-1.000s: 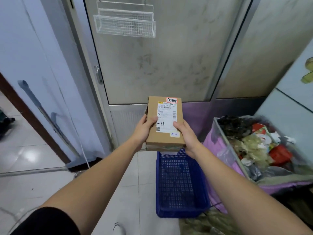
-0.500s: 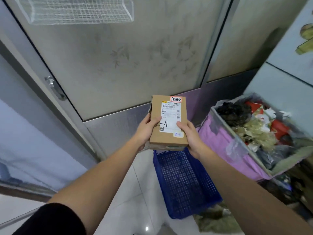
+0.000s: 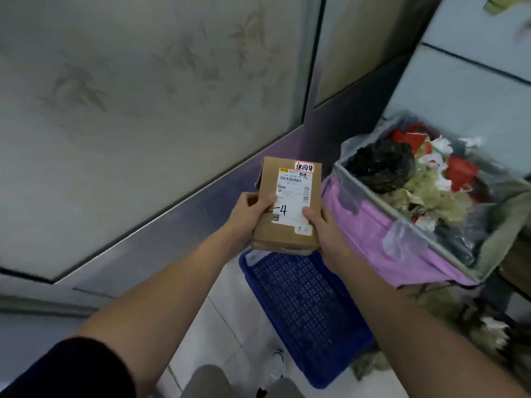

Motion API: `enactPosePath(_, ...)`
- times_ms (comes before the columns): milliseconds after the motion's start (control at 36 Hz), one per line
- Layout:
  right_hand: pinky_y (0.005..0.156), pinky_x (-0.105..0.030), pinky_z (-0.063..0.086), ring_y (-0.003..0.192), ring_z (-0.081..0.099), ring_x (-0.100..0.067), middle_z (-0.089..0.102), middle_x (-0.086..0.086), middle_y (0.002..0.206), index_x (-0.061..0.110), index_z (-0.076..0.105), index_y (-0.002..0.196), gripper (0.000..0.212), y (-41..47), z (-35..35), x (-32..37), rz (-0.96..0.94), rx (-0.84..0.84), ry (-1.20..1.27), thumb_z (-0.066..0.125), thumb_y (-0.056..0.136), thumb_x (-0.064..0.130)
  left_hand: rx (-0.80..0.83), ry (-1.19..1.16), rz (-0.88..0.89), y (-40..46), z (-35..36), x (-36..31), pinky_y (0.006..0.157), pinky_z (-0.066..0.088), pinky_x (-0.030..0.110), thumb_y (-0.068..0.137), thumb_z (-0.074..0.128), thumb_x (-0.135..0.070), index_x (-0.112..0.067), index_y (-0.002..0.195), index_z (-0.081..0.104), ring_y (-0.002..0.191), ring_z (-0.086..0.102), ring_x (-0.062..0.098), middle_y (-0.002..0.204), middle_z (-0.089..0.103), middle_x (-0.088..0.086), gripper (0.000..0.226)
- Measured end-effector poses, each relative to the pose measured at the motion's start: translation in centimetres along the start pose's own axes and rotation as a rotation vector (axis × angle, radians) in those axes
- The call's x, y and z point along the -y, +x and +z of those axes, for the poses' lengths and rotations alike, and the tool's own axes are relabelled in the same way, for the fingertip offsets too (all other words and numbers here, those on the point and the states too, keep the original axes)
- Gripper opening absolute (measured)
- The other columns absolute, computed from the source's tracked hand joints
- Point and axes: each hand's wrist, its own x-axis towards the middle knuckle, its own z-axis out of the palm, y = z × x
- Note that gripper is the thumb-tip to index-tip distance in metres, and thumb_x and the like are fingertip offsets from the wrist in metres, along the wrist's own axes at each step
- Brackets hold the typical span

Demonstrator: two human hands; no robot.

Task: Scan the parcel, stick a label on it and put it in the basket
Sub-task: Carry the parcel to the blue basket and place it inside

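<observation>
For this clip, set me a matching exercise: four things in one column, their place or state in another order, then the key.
Things:
1. parcel
2. basket
3. bin
4. red sticker

Places or states:
A. on the floor, blue, nothing in it
B. at the parcel's top corner
C. held in both hands above the basket
D. lined in purple, full of rubbish

Pairs: 1-C, 2-A, 3-D, 4-B. The left hand and right hand grip the parcel's sides.

Both bare forearms reach forward, converging ahead of the body. The left hand point(image 3: 247, 212) and right hand point(image 3: 326, 225) are each closed in a grip, thumbs uppermost.
</observation>
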Motion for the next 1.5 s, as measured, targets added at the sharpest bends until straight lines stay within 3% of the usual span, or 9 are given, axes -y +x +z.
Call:
enactPosePath(167, 0.099, -0.048, 0.058, 0.109, 0.076, -0.022, 0.077, 0.002, 0.124, 0.034, 0.061, 0.138, 0.060, 4.7, -2.1, -4.9, 0.076, -0.134, -0.011, 0.074, 0.082, 0.050, 0.064, 0.099, -0.099, 8.2, 1.3, 4.2, 0.080, 0.063, 0.033, 0.084, 0.080, -0.052, -0.022, 0.119, 0.060, 0.094, 0.079, 0.012, 0.115, 0.078, 0.001, 0.051)
enactPosePath(250, 0.100, -0.044, 0.057, 0.108, 0.076, -0.018, 0.078, 0.006, 0.122, 0.037, 0.061, 0.139, 0.068, 7.4, -3.1, -8.4, 0.142, -0.210, -0.007, 0.074, 0.076, 0.058, 0.092, 0.104, -0.161, 12.7, 1.7, 7.6, 0.065, 0.061, 0.022, 0.087, 0.079, -0.046, -0.019, 0.122, 0.062, 0.084, 0.078, 0.007, 0.111, 0.079, 0.001, 0.047)
enactPosePath(389, 0.082, -0.027, 0.057, 0.095, 0.078, -0.006, 0.080, 0.018, 0.108, 0.052, 0.066, 0.122, 0.034, 12.4, -4.3, -16.3, 0.265, -0.339, 0.033, 0.071, 0.088, 0.048, 0.157, 0.206, -0.252, 19.9, 1.9, 15.3, 0.059, 0.057, 0.014, 0.089, 0.076, -0.050, -0.038, 0.109, 0.072, 0.083, 0.078, 0.001, 0.099, 0.082, -0.014, 0.024)
enactPosePath(611, 0.098, -0.043, 0.059, 0.109, 0.075, -0.011, 0.074, 0.013, 0.128, 0.039, 0.054, 0.147, 0.052, 19.3, -5.1, -35.0, 0.398, -0.446, 0.119, 0.067, 0.097, 0.044, 0.262, 0.365, -0.378, 30.5, -0.2, 31.4, 0.089, 0.057, 0.037, 0.093, 0.072, -0.043, -0.033, 0.107, 0.069, 0.101, 0.075, 0.019, 0.107, 0.080, -0.004, 0.017)
enactPosePath(750, 0.080, -0.023, 0.063, 0.100, 0.074, -0.001, 0.074, 0.025, 0.117, 0.029, 0.053, 0.146, 0.050, 22.9, -6.9, -45.5, 0.442, -0.516, 0.132, 0.068, 0.099, 0.032, 0.379, 0.550, -0.376, 36.4, -0.8, 41.5, 0.093, 0.054, 0.042, 0.094, 0.072, -0.028, -0.028, 0.109, 0.064, 0.101, 0.070, 0.017, 0.113, 0.075, -0.002, 0.017)
enactPosePath(833, 0.099, -0.043, 0.059, 0.119, 0.069, -0.017, 0.066, 0.004, 0.140, 0.019, 0.047, 0.150, 0.058, 24.6, -8.3, -50.2, 0.499, -0.522, 0.164, 0.071, 0.097, 0.025, 0.487, 0.651, -0.403, 39.3, -0.7, 46.2, 0.100, 0.053, 0.046, 0.096, 0.069, -0.033, -0.018, 0.135, 0.060, 0.113, 0.069, 0.022, 0.127, 0.072, 0.001, 0.043)
enactPosePath(972, 0.094, -0.042, 0.059, 0.121, 0.067, -0.025, 0.065, -0.003, 0.142, 0.013, 0.048, 0.147, 0.055, 27.4, -9.7, -55.6, 0.550, -0.520, 0.143, 0.072, 0.097, 0.020, 0.482, 0.694, -0.319, 42.5, -0.6, 51.4, 0.066, 0.050, 0.016, 0.101, 0.065, -0.029, -0.033, 0.105, 0.070, 0.091, 0.072, 0.002, 0.094, 0.074, -0.022, 0.008)
enactPosePath(1333, 0.095, -0.044, 0.060, 0.117, 0.068, -0.024, 0.066, -0.003, 0.139, 0.015, 0.052, 0.146, 0.053, 33.3, -9.8, -63.3, 0.593, -0.544, 0.200, 0.072, 0.097, 0.019, 0.339, 0.984, -0.162, 46.8, 0.4, 57.2, 0.061, 0.045, 0.030, 0.105, 0.054, -0.023, -0.012, 0.094, 0.061, 0.065, 0.056, 0.015, 0.077, 0.062, 0.005, 0.017)
enactPosePath(1500, 0.100, -0.048, 0.058, 0.120, 0.068, -0.025, 0.065, -0.004, 0.141, 0.014, 0.050, 0.146, 0.056, 34.3, -9.3, -66.0, 0.603, -0.545, 0.194, 0.074, 0.095, 0.018, 0.285, 1.019, -0.188, 47.3, -0.1, 58.8, 0.055, 0.038, 0.025, 0.101, 0.056, -0.015, -0.002, 0.109, 0.065, 0.086, 0.062, 0.025, 0.091, 0.064, 0.006, 0.018)
